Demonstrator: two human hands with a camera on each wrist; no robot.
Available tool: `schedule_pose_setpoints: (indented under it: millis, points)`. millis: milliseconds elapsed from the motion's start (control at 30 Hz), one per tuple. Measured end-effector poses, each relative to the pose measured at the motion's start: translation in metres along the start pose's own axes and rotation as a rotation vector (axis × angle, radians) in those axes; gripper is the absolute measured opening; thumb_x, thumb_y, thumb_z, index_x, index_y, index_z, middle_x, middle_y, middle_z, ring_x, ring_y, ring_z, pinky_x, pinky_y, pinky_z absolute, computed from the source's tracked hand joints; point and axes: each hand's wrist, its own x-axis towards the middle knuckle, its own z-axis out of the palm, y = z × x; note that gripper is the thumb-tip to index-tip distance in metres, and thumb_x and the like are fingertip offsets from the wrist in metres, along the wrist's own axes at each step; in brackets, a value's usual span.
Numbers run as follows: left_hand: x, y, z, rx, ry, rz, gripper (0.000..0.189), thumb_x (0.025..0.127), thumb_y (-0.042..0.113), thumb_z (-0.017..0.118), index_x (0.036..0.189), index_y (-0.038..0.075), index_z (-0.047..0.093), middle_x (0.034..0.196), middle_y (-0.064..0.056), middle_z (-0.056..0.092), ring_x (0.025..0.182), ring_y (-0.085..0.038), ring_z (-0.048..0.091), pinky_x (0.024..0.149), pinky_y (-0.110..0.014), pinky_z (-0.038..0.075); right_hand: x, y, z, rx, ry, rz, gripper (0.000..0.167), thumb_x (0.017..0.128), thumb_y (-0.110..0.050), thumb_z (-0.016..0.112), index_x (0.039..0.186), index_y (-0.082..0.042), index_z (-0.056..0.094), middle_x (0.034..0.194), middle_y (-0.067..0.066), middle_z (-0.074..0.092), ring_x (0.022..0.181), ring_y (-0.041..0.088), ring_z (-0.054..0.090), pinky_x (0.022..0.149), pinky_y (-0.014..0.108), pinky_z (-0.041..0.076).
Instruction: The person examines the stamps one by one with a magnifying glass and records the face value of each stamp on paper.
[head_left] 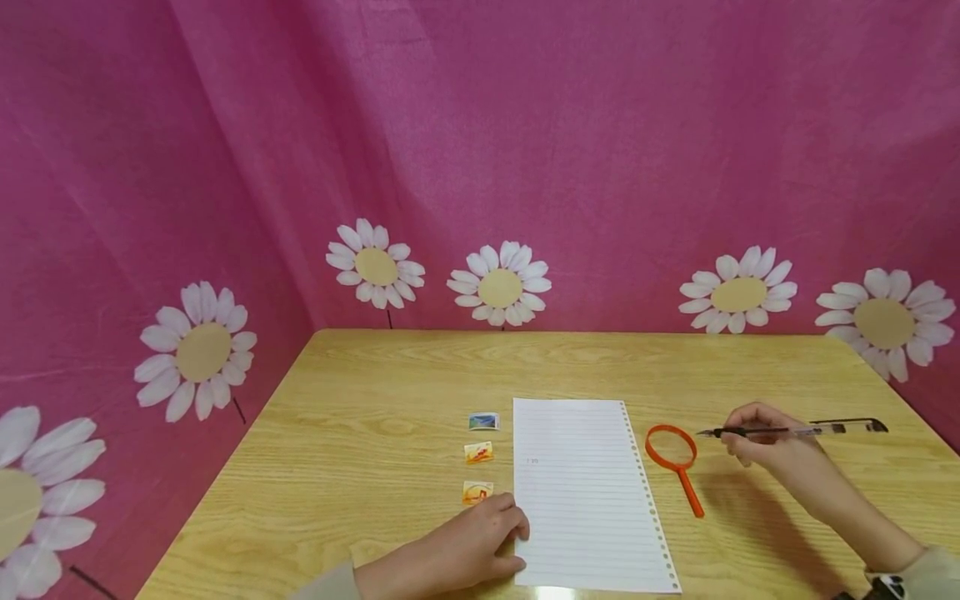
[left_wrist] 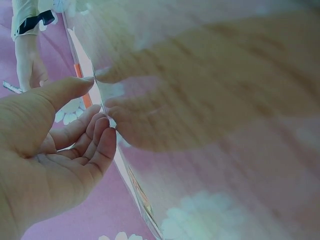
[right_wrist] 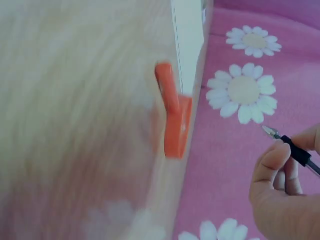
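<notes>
A lined sheet of paper [head_left: 573, 492] with punched holes down its right side lies on the table; small writing shows near its left edge. My left hand [head_left: 480, 542] rests at the sheet's lower left edge, fingertips and thumb touching down there, fingers loosely bent. Above the table to the right, my right hand [head_left: 772, 446] pinches a black gel pen [head_left: 817, 429], its tip pointing left. In the right wrist view the pen's dark grip [right_wrist: 296, 150] sits between thumb and fingers. An orange magnifying glass [head_left: 690, 492] lies between the paper and the right hand.
Left of the paper lie a blue-green stamp [head_left: 483, 422], a yellow-red stamp [head_left: 478, 452] and another yellow one [head_left: 477, 492], close by the left hand. The wooden table [head_left: 360, 433] is backed by a pink curtain [head_left: 600, 167] with white daisies.
</notes>
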Motion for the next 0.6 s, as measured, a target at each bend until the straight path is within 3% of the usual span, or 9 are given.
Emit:
schedule_pose_setpoints:
  millis: [133, 300, 600]
  points:
    - [-0.001, 0.000, 0.000, 0.005, 0.010, 0.001, 0.018, 0.088, 0.027, 0.073, 0.100, 0.016, 0.066, 0.092, 0.011, 0.051, 0.076, 0.001, 0.041, 0.071, -0.011, 0.040, -0.001, 0.001, 0.010, 0.143, -0.036, 0.090, 0.012, 0.094, -0.002, 0.058, 0.093, -0.013, 0.058, 0.072, -0.010, 0.058, 0.063, 0.014, 0.052, 0.059, 0.031, 0.041]
    - [-0.002, 0.000, 0.000, 0.016, 0.021, 0.014, 0.018, 0.087, 0.027, 0.073, 0.099, 0.016, 0.066, 0.092, 0.011, 0.052, 0.076, 0.001, 0.040, 0.071, -0.011, 0.040, -0.001, 0.000, 0.025, 0.123, -0.054, 0.168, 0.002, 0.092, -0.003, 0.059, 0.091, -0.005, 0.058, 0.071, -0.011, 0.058, 0.062, 0.010, 0.051, 0.058, 0.029, 0.043]
    - [-0.002, 0.000, 0.000, 0.028, 0.038, 0.034, 0.018, 0.087, 0.027, 0.074, 0.099, 0.016, 0.066, 0.093, 0.011, 0.052, 0.077, 0.001, 0.040, 0.072, -0.011, 0.040, 0.005, -0.010, 0.047, 0.069, -0.073, 0.248, 0.005, 0.089, -0.002, 0.057, 0.089, -0.006, 0.057, 0.071, -0.011, 0.057, 0.063, 0.004, 0.050, 0.057, 0.024, 0.044]
